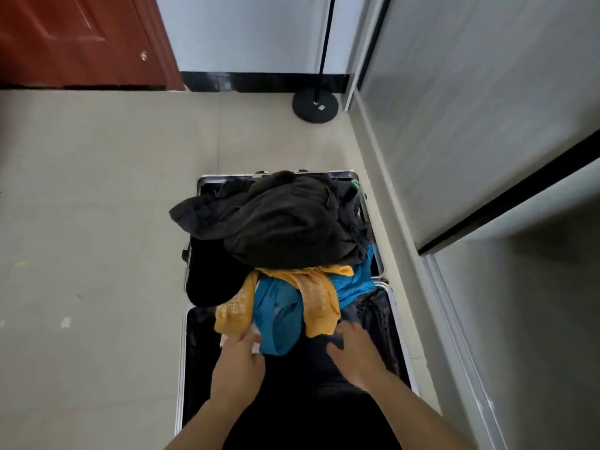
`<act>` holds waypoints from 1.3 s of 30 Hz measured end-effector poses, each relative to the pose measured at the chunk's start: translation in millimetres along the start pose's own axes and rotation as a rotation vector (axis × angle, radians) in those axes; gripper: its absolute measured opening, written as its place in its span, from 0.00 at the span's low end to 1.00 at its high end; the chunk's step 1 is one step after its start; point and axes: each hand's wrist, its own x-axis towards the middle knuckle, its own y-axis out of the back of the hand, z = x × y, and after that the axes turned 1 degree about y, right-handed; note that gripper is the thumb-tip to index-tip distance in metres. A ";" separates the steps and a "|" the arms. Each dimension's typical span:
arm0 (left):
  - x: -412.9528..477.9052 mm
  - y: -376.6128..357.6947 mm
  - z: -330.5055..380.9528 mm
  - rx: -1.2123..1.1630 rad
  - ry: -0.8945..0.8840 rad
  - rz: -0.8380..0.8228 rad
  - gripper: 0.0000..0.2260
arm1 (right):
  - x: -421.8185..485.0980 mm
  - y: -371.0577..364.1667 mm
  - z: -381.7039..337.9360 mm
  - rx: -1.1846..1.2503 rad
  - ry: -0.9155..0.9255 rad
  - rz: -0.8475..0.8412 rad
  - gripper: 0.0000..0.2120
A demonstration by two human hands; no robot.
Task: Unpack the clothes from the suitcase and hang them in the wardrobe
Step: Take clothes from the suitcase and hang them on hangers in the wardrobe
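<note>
A: Hands?
B: Both forearms enter from 6 o'clock, reaching forward over the near half of the open suitcase. Left hand palm down, fingers curled at the near hem of the blue garment, touching a white edge there. Can't tell if it actually has a pinch on the fabric.
A: Right?
B: Right hand palm down, fingers spread and loose, gripping nothing. Fingertips sit just at the near end of the yellow garment; contact unclear.
A: Where's the load?
B: Suitcase lies flat on the floor, lid open toward the camera, dark lining showing in the near half. Blue and yellow pieces spill over the hinge line at centre. Past them, toward 12 o'clock, a dark pile heaps above the far half's rim, one flap hanging over the edge at 9 o'clock.
A: Wardrobe?
B: Grey wardrobe panels run along 3 o'clock, just beside the case. Further out at 12: black round stand base on the floor. Red door at 11.
</note>
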 end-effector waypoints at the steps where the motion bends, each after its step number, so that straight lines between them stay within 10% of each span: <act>1: 13.8 -10.7 -5.9 -0.009 -0.014 0.012 0.15 | 17.5 -6.6 3.2 0.008 0.009 0.032 0.14; 8: 150.2 -49.0 -5.8 -0.023 -0.399 0.455 0.24 | 162.5 3.7 -19.5 0.121 0.292 0.551 0.27; 11: 199.3 -36.8 8.2 0.076 -0.375 0.495 0.33 | 204.5 25.0 -39.7 -0.116 0.364 0.484 0.43; 16: 220.8 -36.4 -2.6 0.148 -0.229 0.131 0.29 | 232.1 13.3 -36.4 -0.068 0.328 0.383 0.07; 18: 214.4 -35.5 -10.2 0.171 -0.262 0.150 0.27 | 228.0 7.4 -32.7 -0.052 0.346 0.402 0.08; 30: 166.2 65.6 114.1 -0.614 -0.155 0.210 0.57 | 102.5 176.7 -164.7 1.258 0.484 0.542 0.11; 35: 129.5 143.2 188.2 -1.056 -0.224 0.211 0.19 | 18.1 250.5 -204.8 1.442 0.693 0.267 0.09; 39: 74.4 225.5 251.8 -1.293 -0.302 0.157 0.05 | -35.0 316.3 -211.1 1.478 0.708 0.379 0.09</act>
